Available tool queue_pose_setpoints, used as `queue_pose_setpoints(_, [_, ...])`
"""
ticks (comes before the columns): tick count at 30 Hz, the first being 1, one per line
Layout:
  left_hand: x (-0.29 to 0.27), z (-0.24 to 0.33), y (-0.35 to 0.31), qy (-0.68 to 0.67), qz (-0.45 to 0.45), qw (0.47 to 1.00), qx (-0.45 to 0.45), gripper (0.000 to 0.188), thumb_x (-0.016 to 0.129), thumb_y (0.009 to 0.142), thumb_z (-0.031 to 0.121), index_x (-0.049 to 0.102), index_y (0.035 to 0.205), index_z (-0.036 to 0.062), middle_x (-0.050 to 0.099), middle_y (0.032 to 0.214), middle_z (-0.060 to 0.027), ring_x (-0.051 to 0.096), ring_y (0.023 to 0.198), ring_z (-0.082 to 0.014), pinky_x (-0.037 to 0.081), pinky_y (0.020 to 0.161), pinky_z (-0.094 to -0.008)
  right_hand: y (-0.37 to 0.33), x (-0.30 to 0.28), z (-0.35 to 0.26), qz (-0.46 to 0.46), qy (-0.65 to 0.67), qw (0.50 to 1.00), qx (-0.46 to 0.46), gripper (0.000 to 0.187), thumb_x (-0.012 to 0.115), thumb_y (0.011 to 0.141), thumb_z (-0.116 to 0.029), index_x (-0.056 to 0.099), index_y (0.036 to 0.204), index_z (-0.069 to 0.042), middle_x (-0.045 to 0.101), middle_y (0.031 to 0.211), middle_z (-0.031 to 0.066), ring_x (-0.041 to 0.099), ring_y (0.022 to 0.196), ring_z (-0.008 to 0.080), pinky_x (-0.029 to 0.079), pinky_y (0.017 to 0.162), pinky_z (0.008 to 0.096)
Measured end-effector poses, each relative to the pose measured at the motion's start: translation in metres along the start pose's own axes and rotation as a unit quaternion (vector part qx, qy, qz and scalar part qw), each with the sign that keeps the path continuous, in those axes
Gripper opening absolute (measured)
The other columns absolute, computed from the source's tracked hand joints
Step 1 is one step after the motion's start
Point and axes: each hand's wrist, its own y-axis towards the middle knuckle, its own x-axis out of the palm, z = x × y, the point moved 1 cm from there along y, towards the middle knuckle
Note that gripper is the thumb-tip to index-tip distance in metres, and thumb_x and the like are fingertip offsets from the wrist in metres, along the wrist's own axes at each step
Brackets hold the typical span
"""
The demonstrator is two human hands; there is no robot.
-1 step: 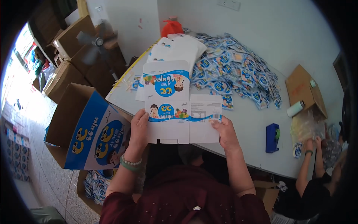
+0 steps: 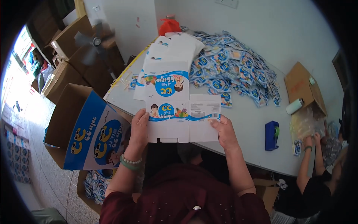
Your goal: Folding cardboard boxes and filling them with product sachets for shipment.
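Note:
A flat, unfolded carton blank (image 2: 167,128), white with blue bands and cartoon print, is held out in front of me over the near table edge. My left hand (image 2: 138,128) grips its left side, thumb on top. On its right side panel, my right hand (image 2: 225,130) pinches the edge with the thumb on the printed face. The print on the blank appears upside down. Behind it lies a stack of similar white blanks (image 2: 175,48), partly covered by the one I hold. The fingers under the card are hidden.
A large heap of small blue-and-white packets (image 2: 238,69) covers the table's far side. A blue tape dispenser (image 2: 271,136), a pale bottle (image 2: 295,106) and an open carton (image 2: 304,86) are at right, near a co-worker's hands (image 2: 312,140). Left stand a printed box (image 2: 93,130) and a fan (image 2: 96,42).
The view has shifted slightly, so the table and its contents sit a little further left and up. Both hands keep the same hold on the carton blank.

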Motion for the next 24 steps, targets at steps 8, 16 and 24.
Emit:
queue_pose_setpoints(8, [0.034,-0.011,-0.029,0.559,-0.039,0.763,0.321,0.065,0.071,0.076,0.018,0.043,0.133,0.0046,0.043,0.134,-0.0225,0.041,0.124,-0.0394,0.035,0.101,-0.0469,-0.004,-0.032,0.015,0.102,0.011,0.993,0.062,0.026,0.054,0.088,-0.006,0.059,0.111,0.005,0.066,0.102,0.0118,0.064,0.090,0.0173,0.049,0.083,0.0284])
queue_pose_setpoints(16, [0.041,-0.022,-0.037,0.708,-0.172,0.614,0.303,0.071,0.071,0.075,0.012,0.038,0.138,0.0117,0.038,0.141,-0.0179,0.036,0.130,-0.0392,0.026,0.106,-0.0554,-0.003,-0.050,0.020,0.141,0.059,0.985,0.077,0.034,0.055,0.087,-0.008,0.054,0.117,0.007,0.064,0.106,0.0153,0.064,0.091,0.0199,0.050,0.084,0.0296])
queue_pose_setpoints(24, [0.043,-0.028,-0.010,-0.007,-0.011,0.999,-0.033,0.067,0.059,0.091,0.023,0.025,0.142,-0.0040,0.040,0.138,-0.0186,0.048,0.119,-0.0254,0.045,0.091,-0.0355,-0.012,-0.049,0.064,0.110,0.267,0.954,0.081,0.042,0.052,0.091,-0.010,0.043,0.130,0.003,0.056,0.124,0.0160,0.055,0.115,0.0252,0.043,0.100,0.0403])
